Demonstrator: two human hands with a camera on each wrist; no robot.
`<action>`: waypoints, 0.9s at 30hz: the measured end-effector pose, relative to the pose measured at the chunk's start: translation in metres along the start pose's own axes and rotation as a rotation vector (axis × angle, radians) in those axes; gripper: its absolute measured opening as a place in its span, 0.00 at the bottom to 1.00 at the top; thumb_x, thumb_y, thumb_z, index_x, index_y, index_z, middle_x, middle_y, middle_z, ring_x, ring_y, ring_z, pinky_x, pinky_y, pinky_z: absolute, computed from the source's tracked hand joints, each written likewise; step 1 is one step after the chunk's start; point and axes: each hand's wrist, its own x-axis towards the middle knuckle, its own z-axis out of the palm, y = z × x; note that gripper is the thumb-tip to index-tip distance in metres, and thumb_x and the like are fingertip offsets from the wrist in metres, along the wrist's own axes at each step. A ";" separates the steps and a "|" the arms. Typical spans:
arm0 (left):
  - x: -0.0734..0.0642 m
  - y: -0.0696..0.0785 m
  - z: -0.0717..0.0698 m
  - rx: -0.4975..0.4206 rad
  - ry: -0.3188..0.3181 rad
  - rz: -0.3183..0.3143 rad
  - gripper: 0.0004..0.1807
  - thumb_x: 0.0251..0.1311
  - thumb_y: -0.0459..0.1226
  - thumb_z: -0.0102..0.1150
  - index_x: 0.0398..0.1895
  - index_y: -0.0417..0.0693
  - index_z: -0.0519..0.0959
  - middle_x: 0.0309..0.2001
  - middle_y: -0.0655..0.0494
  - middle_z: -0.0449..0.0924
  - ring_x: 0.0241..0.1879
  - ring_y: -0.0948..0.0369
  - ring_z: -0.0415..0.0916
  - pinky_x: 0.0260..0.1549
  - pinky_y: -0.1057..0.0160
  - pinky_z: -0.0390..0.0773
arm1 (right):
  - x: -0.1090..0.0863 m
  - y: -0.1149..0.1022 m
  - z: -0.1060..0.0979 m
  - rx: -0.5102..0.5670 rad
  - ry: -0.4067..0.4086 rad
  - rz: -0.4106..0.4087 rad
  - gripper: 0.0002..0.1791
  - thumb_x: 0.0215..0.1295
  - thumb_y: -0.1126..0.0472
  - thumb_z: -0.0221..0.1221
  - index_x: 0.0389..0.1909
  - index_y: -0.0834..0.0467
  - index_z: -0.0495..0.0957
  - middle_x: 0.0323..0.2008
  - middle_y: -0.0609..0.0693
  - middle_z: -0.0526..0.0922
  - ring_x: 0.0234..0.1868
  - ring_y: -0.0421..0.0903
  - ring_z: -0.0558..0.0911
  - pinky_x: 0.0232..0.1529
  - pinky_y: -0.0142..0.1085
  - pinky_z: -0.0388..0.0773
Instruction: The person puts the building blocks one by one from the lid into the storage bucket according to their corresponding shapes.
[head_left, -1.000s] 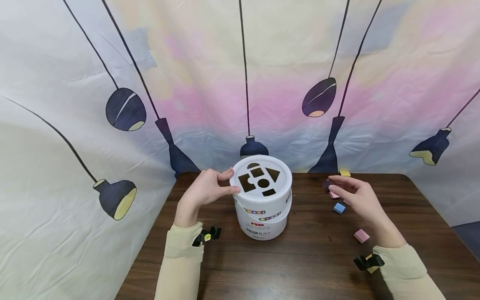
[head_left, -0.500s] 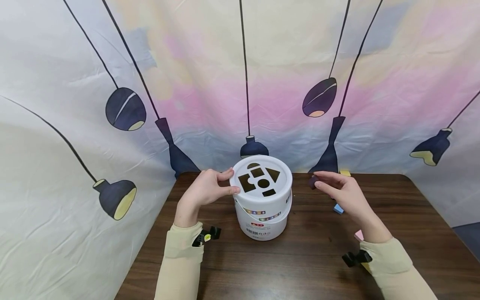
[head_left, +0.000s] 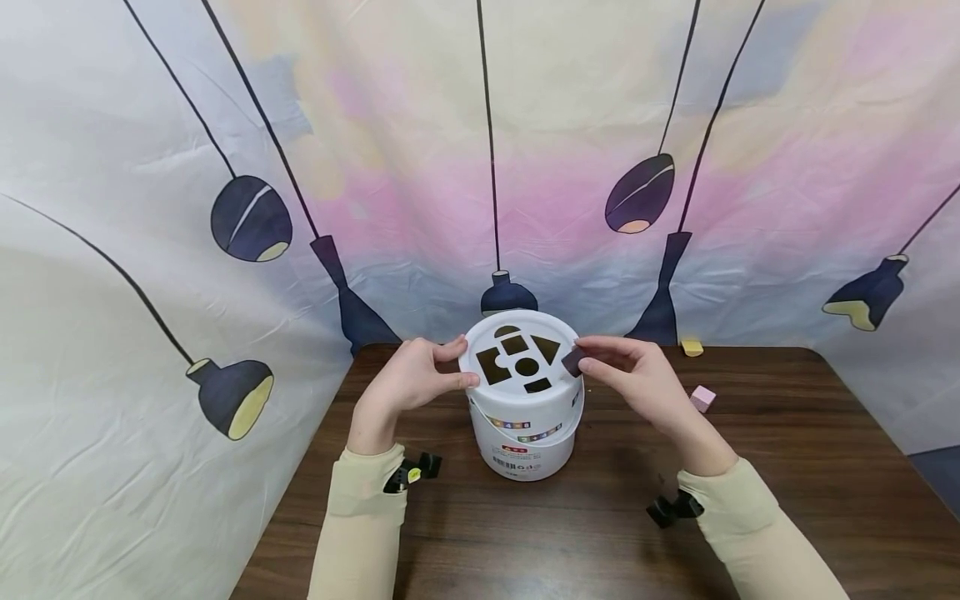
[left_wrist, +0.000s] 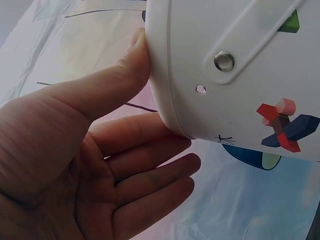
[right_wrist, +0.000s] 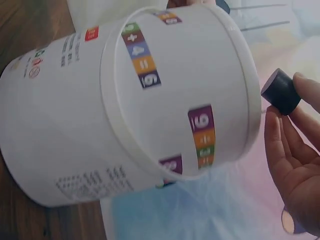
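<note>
A white bucket (head_left: 525, 454) stands upright on the table, its white lid (head_left: 506, 391) cut with several shaped holes, among them a circle, a triangle and a square. With thumb and index finger, my left hand (head_left: 408, 379) grips the left rim of the lid; the left wrist view shows the other fingers extended, off the bucket. My right hand (head_left: 641, 383) pinches a dark cylinder block (right_wrist: 283, 91) between thumb and fingertips. In the head view, that block overlaps the lid's right edge, near the triangular and round holes.
On the brown wooden table (head_left: 570, 533), a pink block (head_left: 702, 398) and a yellow block (head_left: 692, 347) lie to the right. My right hand and forearm hide other blocks there. A patterned cloth (head_left: 420, 192) hangs behind the table.
My right hand has carried the dark cylinder block leftward from the scattered blocks to the lid's right edge. The left hand and bucket have stayed in place.
</note>
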 end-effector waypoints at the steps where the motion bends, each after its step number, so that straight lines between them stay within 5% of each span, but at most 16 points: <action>1: 0.000 0.000 0.000 0.000 -0.002 0.000 0.40 0.60 0.55 0.79 0.73 0.50 0.77 0.72 0.58 0.75 0.79 0.49 0.60 0.73 0.45 0.69 | 0.002 -0.002 0.003 0.001 -0.005 -0.003 0.22 0.72 0.56 0.72 0.63 0.58 0.86 0.54 0.53 0.89 0.51 0.45 0.88 0.50 0.35 0.86; 8: 0.003 0.002 0.000 0.001 -0.015 0.003 0.40 0.61 0.54 0.78 0.73 0.50 0.76 0.72 0.57 0.74 0.79 0.48 0.60 0.72 0.45 0.71 | 0.019 -0.012 0.020 -0.026 -0.055 -0.046 0.22 0.70 0.56 0.73 0.62 0.57 0.87 0.55 0.51 0.89 0.47 0.48 0.89 0.44 0.34 0.85; 16: 0.002 0.003 -0.001 0.019 -0.013 -0.011 0.41 0.60 0.55 0.78 0.73 0.50 0.76 0.72 0.57 0.74 0.78 0.48 0.62 0.71 0.44 0.71 | 0.040 -0.015 0.038 -0.118 -0.099 -0.121 0.23 0.69 0.56 0.74 0.63 0.56 0.87 0.56 0.51 0.89 0.52 0.48 0.90 0.52 0.40 0.87; 27: 0.000 0.002 0.000 0.020 -0.008 -0.013 0.40 0.61 0.54 0.78 0.74 0.50 0.76 0.72 0.56 0.74 0.77 0.49 0.62 0.70 0.45 0.72 | 0.045 -0.011 0.052 -0.254 -0.101 -0.208 0.21 0.68 0.59 0.74 0.60 0.59 0.88 0.48 0.47 0.91 0.45 0.43 0.89 0.51 0.43 0.88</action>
